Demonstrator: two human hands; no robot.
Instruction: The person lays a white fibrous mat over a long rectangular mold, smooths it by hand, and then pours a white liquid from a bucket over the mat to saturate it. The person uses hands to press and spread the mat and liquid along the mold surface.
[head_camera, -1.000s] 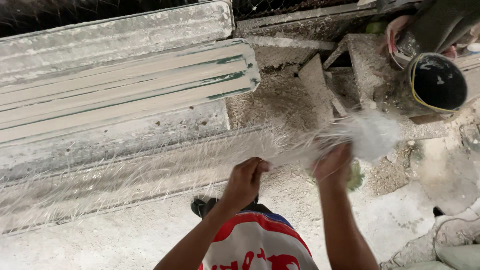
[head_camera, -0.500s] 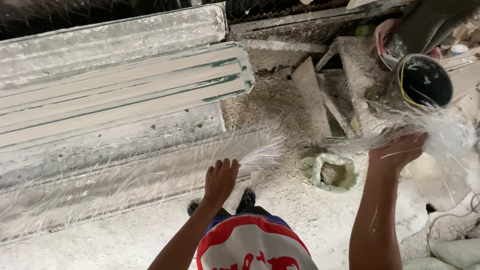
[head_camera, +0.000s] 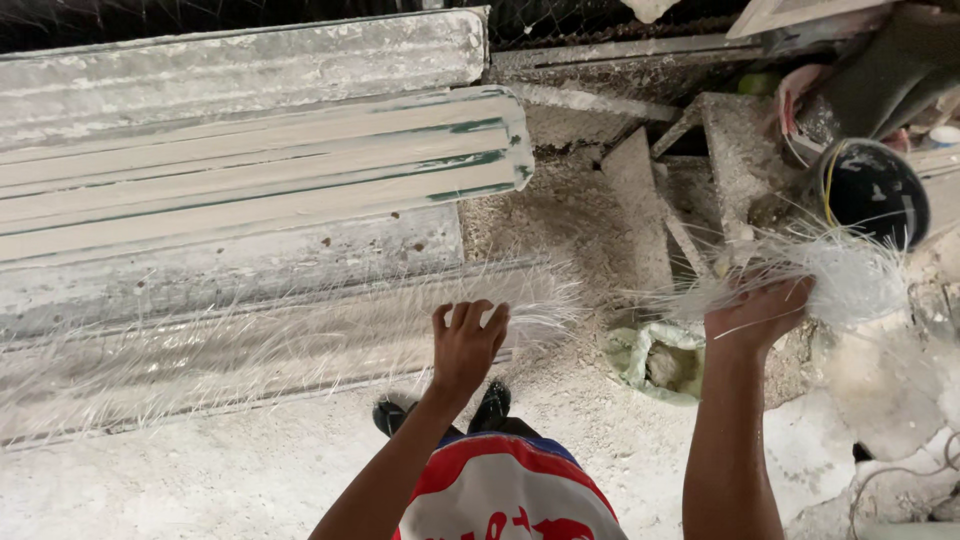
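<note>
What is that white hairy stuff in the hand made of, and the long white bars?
The white tuft in the right hand looks like loose glass or plant fibre: thin, stiff, shiny strands. The long bars seem cast plaster: matte, chalky, ridged, with chipped ends.

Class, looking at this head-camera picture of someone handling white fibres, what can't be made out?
- Right hand: palm and grip hidden behind its own back and the fibre bundle.
- Left hand: touching the fibres on the mould or hovering, unclear.
- Feet: hidden by the shirt.
- Black bucket: contents too dark.
</note>
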